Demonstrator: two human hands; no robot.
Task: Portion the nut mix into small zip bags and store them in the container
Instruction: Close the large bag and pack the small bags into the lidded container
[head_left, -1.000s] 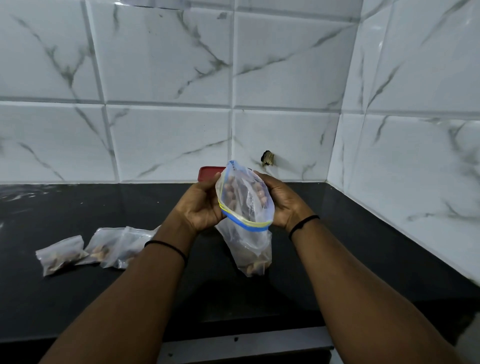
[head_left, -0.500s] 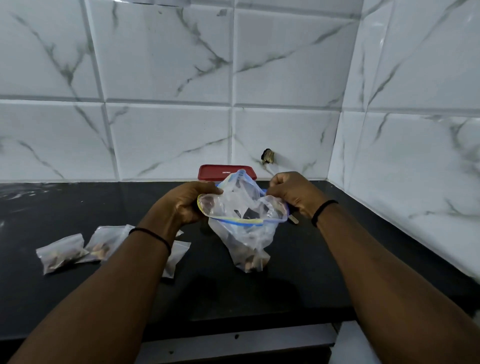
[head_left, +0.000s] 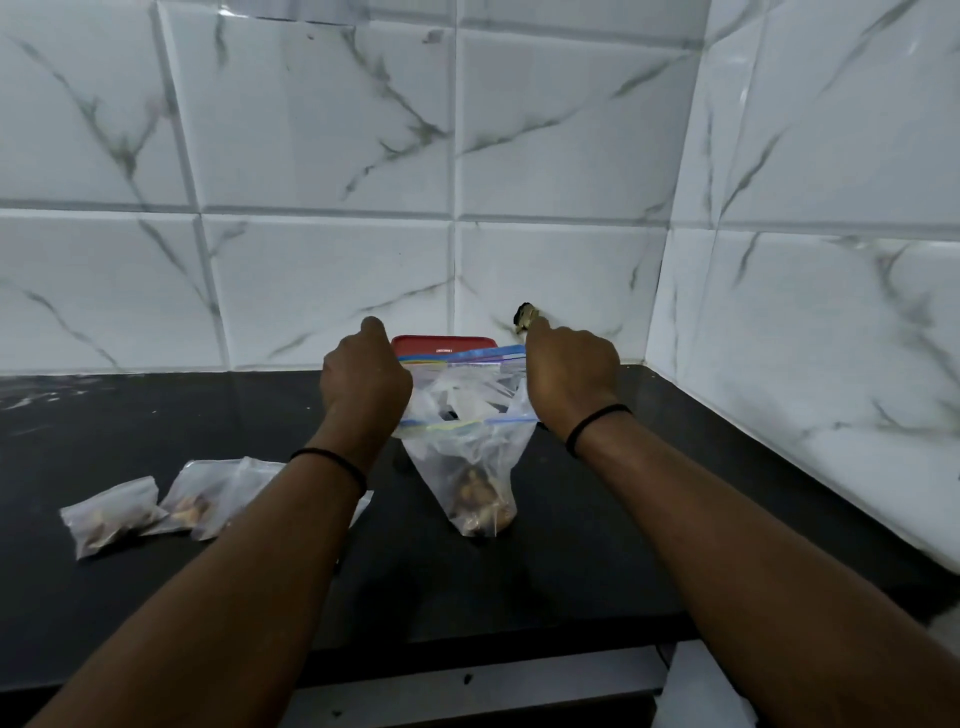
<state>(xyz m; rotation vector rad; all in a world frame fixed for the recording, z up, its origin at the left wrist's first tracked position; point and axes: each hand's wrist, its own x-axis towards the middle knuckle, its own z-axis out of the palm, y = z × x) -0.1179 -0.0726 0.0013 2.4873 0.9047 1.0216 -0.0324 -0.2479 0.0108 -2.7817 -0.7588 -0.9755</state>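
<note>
A large clear zip bag (head_left: 467, 452) with a blue and yellow zip strip hangs above the black counter, its mouth stretched wide. A small heap of nuts (head_left: 480, 499) lies in its bottom corner. My left hand (head_left: 363, 384) grips the left end of the mouth and my right hand (head_left: 571, 374) grips the right end. Behind the bag, against the wall, sits a container with a red lid (head_left: 441, 344). Small filled zip bags (head_left: 171, 504) lie on the counter at the left, partly hidden by my left forearm.
The black counter (head_left: 597, 545) ends at white marble-pattern tiled walls behind and to the right, forming a corner. A small dark fitting (head_left: 523, 318) sticks out of the back wall above my right hand. The counter's front edge runs below my forearms.
Both hands pulled apart and moved away from me, stretching the large bag's mouth wide. The nuts stay in the bag's bottom corner.
</note>
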